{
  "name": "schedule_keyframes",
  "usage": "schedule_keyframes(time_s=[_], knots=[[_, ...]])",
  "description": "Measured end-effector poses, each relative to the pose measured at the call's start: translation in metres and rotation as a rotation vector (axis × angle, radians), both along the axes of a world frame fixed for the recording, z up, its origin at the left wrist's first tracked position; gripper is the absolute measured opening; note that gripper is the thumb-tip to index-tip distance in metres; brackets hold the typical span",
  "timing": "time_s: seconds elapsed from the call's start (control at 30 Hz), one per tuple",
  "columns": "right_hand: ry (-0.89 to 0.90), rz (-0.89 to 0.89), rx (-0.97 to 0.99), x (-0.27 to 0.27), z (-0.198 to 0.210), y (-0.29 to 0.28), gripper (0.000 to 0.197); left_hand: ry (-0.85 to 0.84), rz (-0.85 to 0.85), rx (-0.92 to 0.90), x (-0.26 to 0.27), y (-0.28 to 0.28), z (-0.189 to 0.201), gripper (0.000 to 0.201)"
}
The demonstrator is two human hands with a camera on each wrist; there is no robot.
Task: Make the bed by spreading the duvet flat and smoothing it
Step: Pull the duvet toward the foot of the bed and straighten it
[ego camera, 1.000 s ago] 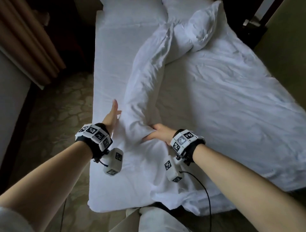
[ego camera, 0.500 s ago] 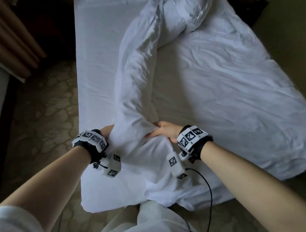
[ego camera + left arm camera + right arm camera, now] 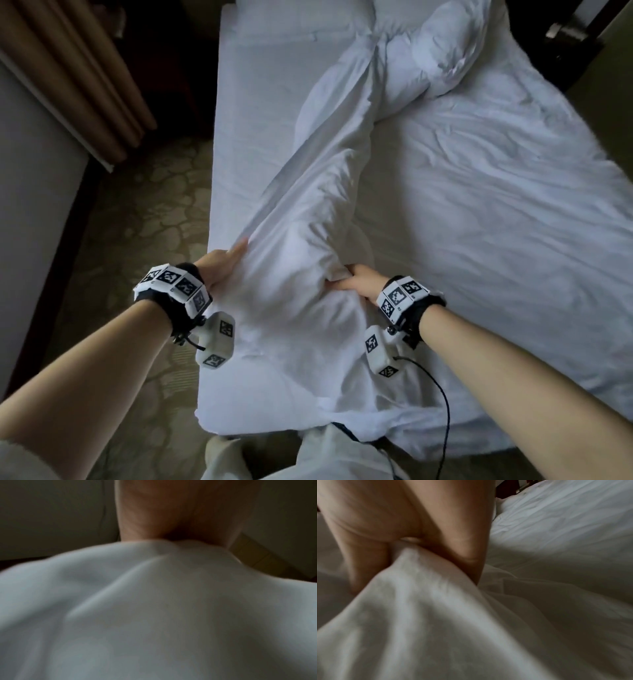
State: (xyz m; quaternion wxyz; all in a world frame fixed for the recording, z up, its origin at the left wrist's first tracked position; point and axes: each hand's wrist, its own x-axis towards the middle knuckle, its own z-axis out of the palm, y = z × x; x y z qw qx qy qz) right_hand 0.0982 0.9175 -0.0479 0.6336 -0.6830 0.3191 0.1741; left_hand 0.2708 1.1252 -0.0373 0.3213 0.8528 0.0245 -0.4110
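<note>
The white duvet [image 3: 325,192] lies over the right side of the bed, its left part bunched into a long ridge running from the foot toward the head. My left hand [image 3: 222,263] holds the ridge's left edge near the mattress side, one finger lying along the cloth. My right hand [image 3: 354,282] grips a gathered fold on the ridge's right side. In the left wrist view the duvet [image 3: 154,608] rises into my palm [image 3: 171,513], and the fingers are hidden. In the right wrist view my thumb and fingers [image 3: 368,568] pinch the duvet [image 3: 419,608].
Bare white sheet [image 3: 274,102] shows on the bed's left half, with a pillow [image 3: 301,17] at the head. Patterned carpet [image 3: 144,212] and a brown curtain [image 3: 78,78] lie to the left. Dark furniture [image 3: 565,31] stands at the far right. A wrist cable [image 3: 445,421] hangs over the foot.
A second ago my left hand lay open beside the ridge; it has since slid under the duvet's edge and taken hold. My right hand has kept its grip throughout.
</note>
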Motion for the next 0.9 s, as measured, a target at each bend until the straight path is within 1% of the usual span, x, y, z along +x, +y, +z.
schedule_keyframes(time_s=[0.03,0.07,0.1,0.17,0.2,0.23,0.3,0.37,0.4,0.43,0.47,0.5,0.57,0.6,0.67,0.73,0.83,0.87,0.9], knots=[[-0.002,-0.023,-0.029,0.001,0.001,0.002,0.043,0.040,-0.037,-0.009,-0.003,0.002,0.004,0.100],[-0.006,-0.056,-0.056,0.003,0.003,0.006,0.042,0.076,-0.097,-0.014,-0.008,0.003,0.012,0.093],[-0.017,-0.090,-0.087,0.003,0.004,0.010,0.040,0.085,-0.177,0.002,-0.012,0.004,0.018,0.078],[-0.029,-0.176,-0.153,0.002,0.005,0.020,0.037,0.032,-0.320,0.036,-0.014,0.008,0.024,0.042],[-0.027,-0.230,-0.179,0.001,0.004,0.025,0.037,-0.010,-0.344,0.045,-0.014,0.010,0.026,0.035],[-0.024,-0.281,-0.204,-0.001,0.004,0.032,0.037,-0.043,-0.358,0.029,-0.012,0.014,0.024,0.032],[0.006,-0.358,-0.270,-0.008,0.001,0.050,0.039,-0.049,-0.329,-0.066,-0.007,0.027,0.019,0.027],[0.055,-0.467,-0.352,-0.022,-0.004,0.073,0.048,-0.038,-0.315,-0.155,-0.007,0.046,0.013,0.029],[0.081,-0.545,-0.391,-0.030,-0.006,0.084,0.053,-0.012,-0.313,-0.192,-0.009,0.054,0.012,0.029],[0.102,-0.619,-0.417,-0.038,-0.009,0.097,0.051,0.033,-0.306,-0.245,-0.013,0.062,0.012,0.027],[0.137,-0.662,-0.448,-0.047,-0.015,0.107,0.046,0.094,-0.282,-0.311,-0.017,0.069,0.012,0.024],[0.177,-0.707,-0.464,-0.055,-0.015,0.121,0.046,0.171,-0.243,-0.383,-0.021,0.075,0.014,0.021],[0.271,-0.822,-0.413,-0.071,-0.015,0.150,0.063,0.320,-0.172,-0.495,-0.028,0.087,0.019,0.020],[0.322,-0.866,-0.366,-0.079,-0.015,0.167,0.066,0.386,-0.165,-0.535,-0.032,0.092,0.023,0.021],[0.376,-0.891,-0.224,-0.091,-0.011,0.199,0.056,0.502,-0.160,-0.604,-0.039,0.098,0.031,0.025],[0.384,-0.895,-0.102,-0.099,-0.011,0.225,0.064,0.579,-0.170,-0.659,-0.045,0.102,0.041,0.031],[0.329,-0.940,0.106,-0.102,-0.019,0.256,0.073,0.700,-0.231,-0.737,-0.057,0.108,0.056,0.052],[0.312,-0.935,0.199,-0.099,-0.022,0.264,0.073,0.732,-0.261,-0.755,-0.062,0.111,0.059,0.058],[0.267,-0.907,0.254,-0.098,-0.026,0.270,0.067,0.757,-0.280,-0.767,-0.067,0.116,0.061,0.060]])
